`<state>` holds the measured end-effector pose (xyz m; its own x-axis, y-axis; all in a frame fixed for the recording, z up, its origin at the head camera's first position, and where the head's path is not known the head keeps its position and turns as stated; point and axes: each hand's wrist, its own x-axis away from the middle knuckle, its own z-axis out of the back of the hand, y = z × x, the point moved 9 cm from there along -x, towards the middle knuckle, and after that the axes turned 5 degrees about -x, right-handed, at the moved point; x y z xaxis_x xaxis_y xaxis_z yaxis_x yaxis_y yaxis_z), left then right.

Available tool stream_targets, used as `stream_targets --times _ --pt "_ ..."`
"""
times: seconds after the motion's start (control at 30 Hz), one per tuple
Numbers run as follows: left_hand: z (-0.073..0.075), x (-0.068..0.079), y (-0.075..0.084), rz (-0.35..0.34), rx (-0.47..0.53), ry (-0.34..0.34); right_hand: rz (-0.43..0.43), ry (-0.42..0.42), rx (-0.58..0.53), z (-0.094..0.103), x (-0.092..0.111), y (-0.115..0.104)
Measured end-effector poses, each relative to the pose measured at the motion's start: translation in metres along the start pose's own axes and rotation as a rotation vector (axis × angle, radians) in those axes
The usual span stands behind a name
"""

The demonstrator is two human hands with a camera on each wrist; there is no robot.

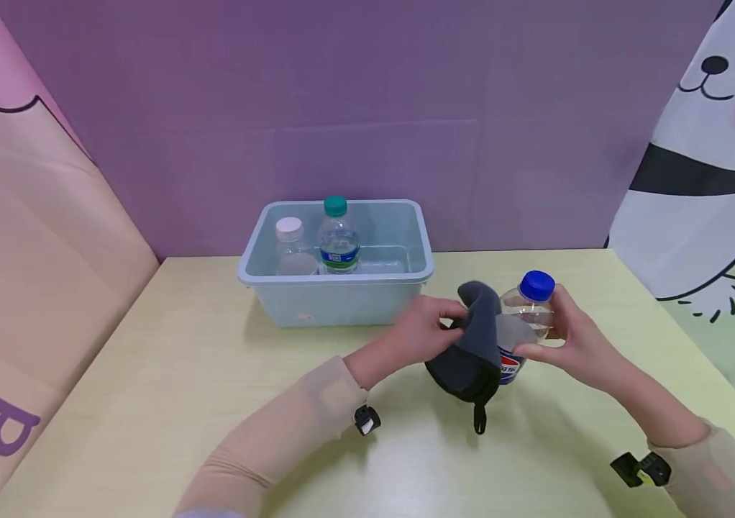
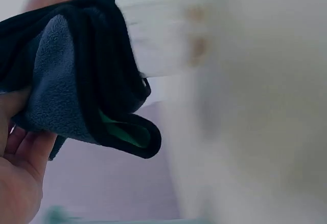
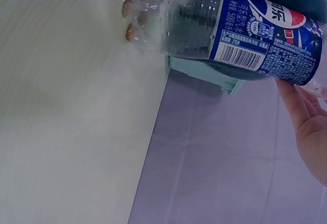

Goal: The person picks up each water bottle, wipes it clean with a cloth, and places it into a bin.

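Observation:
My left hand (image 1: 421, 332) pinches a dark grey cloth (image 1: 480, 338) with black edging and a hanging loop. The fabric is folded over and drapes against the near left side of a clear plastic bottle (image 1: 528, 314), hiding part of it. My right hand (image 1: 577, 344) grips the bottle around its upper part, below the blue cap (image 1: 537, 285). Tilted slightly, the bottle bears a blue Pepsi label (image 3: 265, 35), seen large in the right wrist view. In the left wrist view, a bit of green shows inside a fold of the cloth (image 2: 59, 81).
Behind my left hand stands a light blue plastic bin (image 1: 335, 306) on the pale wooden table (image 1: 167, 403). Inside it are a bottle with a green cap (image 1: 336, 206) and another with a pale pink cap (image 1: 289, 229). A purple backdrop (image 1: 367, 101) rises behind the table.

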<state>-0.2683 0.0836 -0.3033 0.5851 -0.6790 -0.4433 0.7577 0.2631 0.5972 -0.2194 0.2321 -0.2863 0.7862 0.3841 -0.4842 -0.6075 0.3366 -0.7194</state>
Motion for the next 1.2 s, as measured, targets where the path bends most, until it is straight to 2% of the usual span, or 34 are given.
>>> stream_targets --times 0.13,0.27,0.33,0.43,0.57,0.7,0.9,1.07,1.2 --pt "-0.028 0.009 -0.020 0.056 -0.093 -0.160 -0.014 -0.005 0.034 0.000 0.001 0.001" --pt "-0.035 0.011 -0.022 0.041 -0.135 -0.197 -0.010 -0.001 0.050 0.001 0.000 -0.002" --pt "-0.034 0.011 -0.020 0.034 -0.127 -0.184 -0.009 0.001 0.052 0.002 0.000 -0.003" --pt "-0.028 0.010 -0.016 0.031 -0.048 -0.125 -0.008 0.002 0.054 0.002 0.001 -0.003" --pt "-0.009 0.005 -0.003 -0.013 0.093 0.005 -0.001 0.009 0.054 0.002 0.002 -0.001" --pt "0.008 -0.001 0.009 -0.047 0.129 0.072 0.009 0.012 0.031 0.002 0.001 0.000" --pt "0.022 -0.013 0.021 -0.063 0.159 0.085 0.028 0.017 0.028 0.002 0.002 0.000" --pt "0.034 -0.026 0.040 -0.103 0.167 0.081 0.024 0.020 0.041 0.003 0.002 0.000" --pt "0.036 -0.032 0.047 -0.086 0.175 0.078 0.002 0.018 0.028 0.003 0.002 0.001"
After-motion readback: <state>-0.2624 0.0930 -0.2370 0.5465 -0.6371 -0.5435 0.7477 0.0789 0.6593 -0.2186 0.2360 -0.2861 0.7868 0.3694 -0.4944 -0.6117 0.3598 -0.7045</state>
